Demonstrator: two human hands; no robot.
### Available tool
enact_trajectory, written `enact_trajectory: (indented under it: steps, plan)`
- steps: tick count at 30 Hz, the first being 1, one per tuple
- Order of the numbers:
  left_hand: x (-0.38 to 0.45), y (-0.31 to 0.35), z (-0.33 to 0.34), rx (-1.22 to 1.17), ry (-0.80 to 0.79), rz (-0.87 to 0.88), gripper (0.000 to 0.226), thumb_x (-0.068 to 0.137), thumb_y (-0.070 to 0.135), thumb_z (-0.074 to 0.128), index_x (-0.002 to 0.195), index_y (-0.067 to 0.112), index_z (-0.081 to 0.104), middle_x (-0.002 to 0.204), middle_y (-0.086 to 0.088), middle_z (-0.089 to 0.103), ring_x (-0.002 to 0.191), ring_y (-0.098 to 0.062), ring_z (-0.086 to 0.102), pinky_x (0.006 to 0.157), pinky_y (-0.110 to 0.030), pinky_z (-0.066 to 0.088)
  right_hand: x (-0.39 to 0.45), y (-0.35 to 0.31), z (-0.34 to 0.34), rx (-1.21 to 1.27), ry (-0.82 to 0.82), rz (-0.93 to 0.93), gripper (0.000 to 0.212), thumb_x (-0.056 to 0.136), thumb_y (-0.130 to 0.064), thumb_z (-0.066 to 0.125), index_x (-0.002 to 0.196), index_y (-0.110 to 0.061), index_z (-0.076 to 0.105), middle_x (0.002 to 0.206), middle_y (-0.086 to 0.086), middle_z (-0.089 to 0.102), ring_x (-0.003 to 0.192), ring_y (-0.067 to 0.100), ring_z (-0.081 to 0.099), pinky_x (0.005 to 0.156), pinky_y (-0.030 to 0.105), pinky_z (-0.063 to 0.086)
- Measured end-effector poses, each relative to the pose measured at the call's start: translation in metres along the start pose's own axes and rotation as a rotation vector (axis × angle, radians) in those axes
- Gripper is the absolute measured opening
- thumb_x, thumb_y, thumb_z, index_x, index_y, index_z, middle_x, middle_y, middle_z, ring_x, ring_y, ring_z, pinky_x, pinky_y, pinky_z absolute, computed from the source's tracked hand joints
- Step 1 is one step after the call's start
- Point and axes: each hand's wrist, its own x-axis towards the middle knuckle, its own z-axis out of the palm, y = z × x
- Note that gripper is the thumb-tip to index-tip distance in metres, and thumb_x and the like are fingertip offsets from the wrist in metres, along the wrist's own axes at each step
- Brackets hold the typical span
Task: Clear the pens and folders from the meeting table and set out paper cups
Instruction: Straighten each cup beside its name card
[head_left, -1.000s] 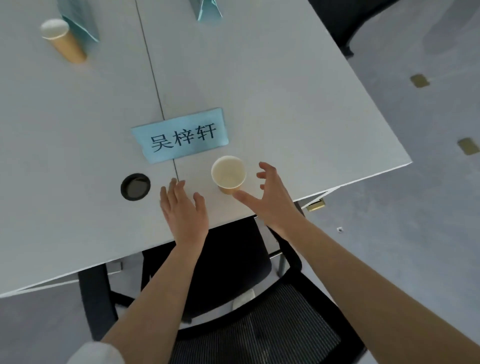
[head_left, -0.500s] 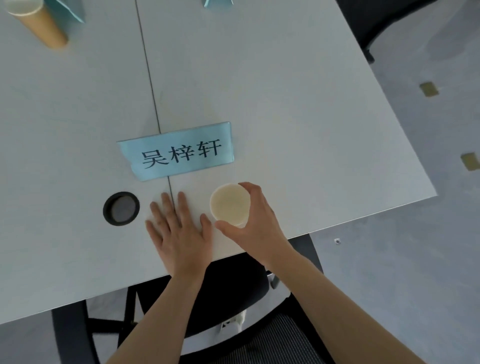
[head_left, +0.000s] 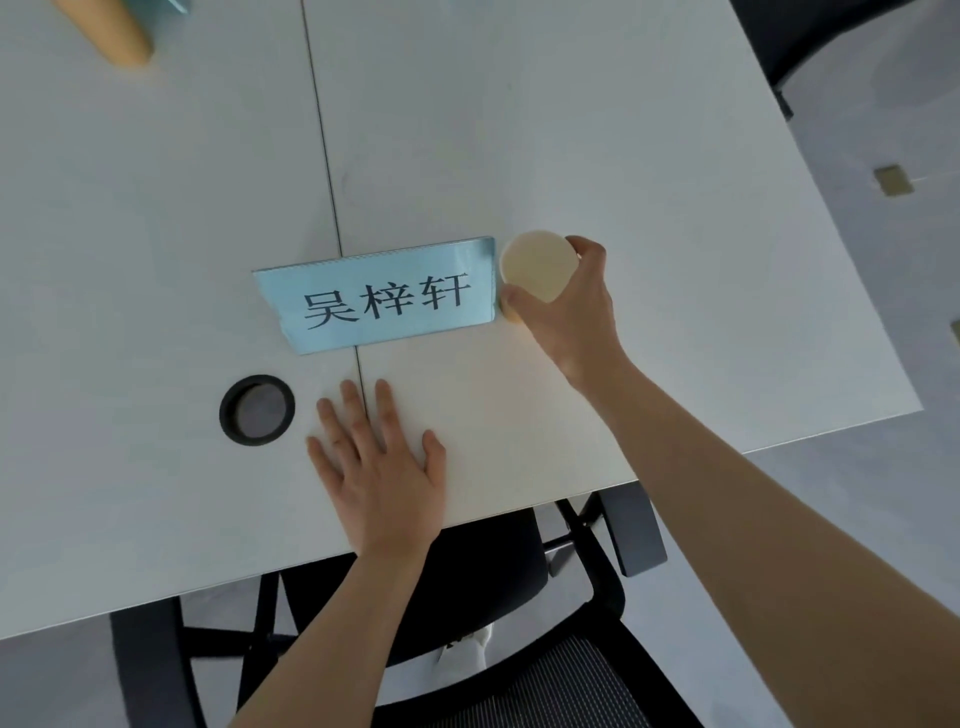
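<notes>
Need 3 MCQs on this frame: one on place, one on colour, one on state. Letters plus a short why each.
1. Where is the cup relative to the name card?
A. at its right end
B. at its left end
C. on top of it

2. What colour is the name card?
A. red
B. light blue
C. yellow

3. What is the left hand doing?
A. pinching a pen
B. gripping the cup
C. lying flat on the table

Answers:
1 A: the cup sits just off the card's right edge, held by the right hand.
2 B: the card face is light blue with dark characters.
3 C: its fingers are spread straight on the tabletop beside the grommet.
</notes>
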Motion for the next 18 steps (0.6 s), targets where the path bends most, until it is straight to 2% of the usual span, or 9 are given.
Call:
enact_trajectory:
  steps: [6, 11, 14, 18]
  plan:
    - [0.001, 0.000, 0.000, 0.004, -0.011, -0.007, 0.074, 0.093, 0.052, 0.019, 0.157, 0.018, 0.009, 0.164, -0.012, 0.005, 0.150, -0.035, -0.002, 0.120, -0.054, 0.004, 0.008, 0.000, 0.003, 0.045, -0.048, 0.036, 0.083, 0.076, -0.034, 0.076, 0.141, -0.018, 0.026, 0.132, 0.001, 0.047, 0.117, 0.021, 0.048, 0.084, 0.026, 0.039]
    - [0.000, -0.001, 0.000, 0.019, -0.020, -0.008, 0.074, 0.092, 0.053, 0.018, 0.157, 0.018, 0.008, 0.164, -0.012, 0.005, 0.150, -0.035, -0.002, 0.120, -0.055, 0.004, 0.006, 0.006, -0.003, 0.052, -0.105, 0.060, 0.101, 0.072, -0.039, 0.079, 0.147, -0.022, 0.013, 0.136, 0.005, 0.044, 0.123, 0.024, 0.046, 0.094, 0.032, 0.042]
    - [0.001, 0.000, -0.001, 0.004, -0.026, 0.002, 0.075, 0.091, 0.053, 0.018, 0.157, 0.018, 0.009, 0.164, -0.013, 0.005, 0.150, -0.035, -0.003, 0.120, -0.054, 0.003, 0.002, 0.007, -0.008, 0.093, -0.131, 0.052, 0.105, 0.073, -0.041, 0.079, 0.149, -0.020, 0.011, 0.128, -0.003, 0.045, 0.127, 0.021, 0.045, 0.100, 0.033, 0.041]
    - [-0.001, 0.002, -0.006, 0.024, -0.071, 0.010, 0.074, 0.092, 0.053, 0.016, 0.157, 0.020, 0.003, 0.164, -0.012, -0.001, 0.150, -0.035, -0.007, 0.119, -0.054, 0.000, -0.020, 0.018, -0.027, 0.081, -0.141, 0.063, 0.104, 0.075, -0.046, 0.077, 0.150, -0.021, 0.009, 0.147, 0.004, 0.039, 0.135, 0.021, 0.038, 0.107, 0.038, 0.037]
